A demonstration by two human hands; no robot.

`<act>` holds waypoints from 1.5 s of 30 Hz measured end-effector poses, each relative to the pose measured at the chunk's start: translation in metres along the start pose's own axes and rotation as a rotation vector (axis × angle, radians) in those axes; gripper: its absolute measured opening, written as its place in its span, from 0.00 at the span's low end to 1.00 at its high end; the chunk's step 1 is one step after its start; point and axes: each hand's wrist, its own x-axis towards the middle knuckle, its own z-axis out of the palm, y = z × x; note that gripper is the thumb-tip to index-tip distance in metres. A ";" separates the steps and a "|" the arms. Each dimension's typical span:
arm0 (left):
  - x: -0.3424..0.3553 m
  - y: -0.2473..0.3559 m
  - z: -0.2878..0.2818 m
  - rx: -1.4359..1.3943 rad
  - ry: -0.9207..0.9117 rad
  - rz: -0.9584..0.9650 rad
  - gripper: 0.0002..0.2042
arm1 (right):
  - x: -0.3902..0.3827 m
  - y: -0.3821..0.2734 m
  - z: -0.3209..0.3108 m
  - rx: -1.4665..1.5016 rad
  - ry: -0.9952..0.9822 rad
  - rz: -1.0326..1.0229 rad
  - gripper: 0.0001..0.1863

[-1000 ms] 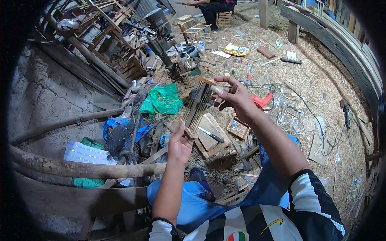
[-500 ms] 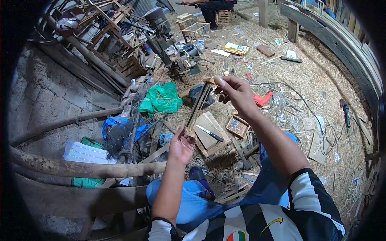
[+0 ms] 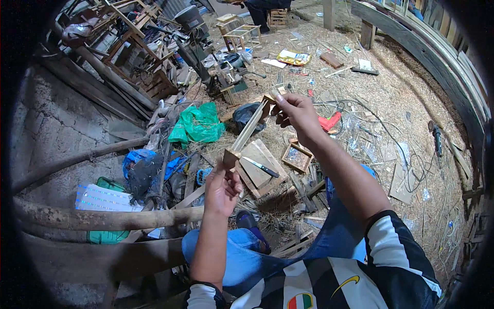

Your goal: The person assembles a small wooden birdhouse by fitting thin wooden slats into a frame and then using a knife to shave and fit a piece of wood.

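Between my two hands hangs a small wooden frame [image 3: 249,129], made of thin slats joined to a flat block at each end. Fingers of my left hand [image 3: 222,191] are closed on its lower end block. At its upper end, my right hand [image 3: 299,114] pinches the other block between thumb and fingers. The frame slants up from left to right. Below it a knife with a dark handle [image 3: 261,167] lies on a light wooden board [image 3: 251,179]. A shallow wooden box [image 3: 295,166] with small bits inside stands to the right of the board.
Straw and wood shavings cover the ground. A red power tool [image 3: 330,122] with a cord lies to the right, a grinder-like tool [image 3: 437,139] farther out. Green plastic [image 3: 198,123] and a pole [image 3: 113,218] are at left. A small wooden stand [image 3: 243,36] and a seated person [image 3: 262,11] are far off.
The wooden frame has turned in my hands, so its slats show from another side and its lower end block faces me more. My left hand has shifted slightly left. The whole view moved a little.
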 end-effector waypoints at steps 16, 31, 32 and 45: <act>-0.008 0.019 -0.005 0.008 -0.031 -0.068 0.18 | 0.005 0.009 -0.004 0.053 -0.023 0.092 0.16; 0.000 0.019 -0.013 -0.032 0.025 -0.130 0.23 | -0.003 0.004 0.006 0.066 -0.082 0.060 0.16; 0.002 0.018 -0.014 -0.019 0.025 -0.143 0.23 | -0.001 0.005 0.003 0.047 -0.093 0.075 0.16; 0.029 0.001 -0.027 0.511 0.209 -0.059 0.21 | -0.007 0.008 0.003 -0.178 -0.154 0.124 0.18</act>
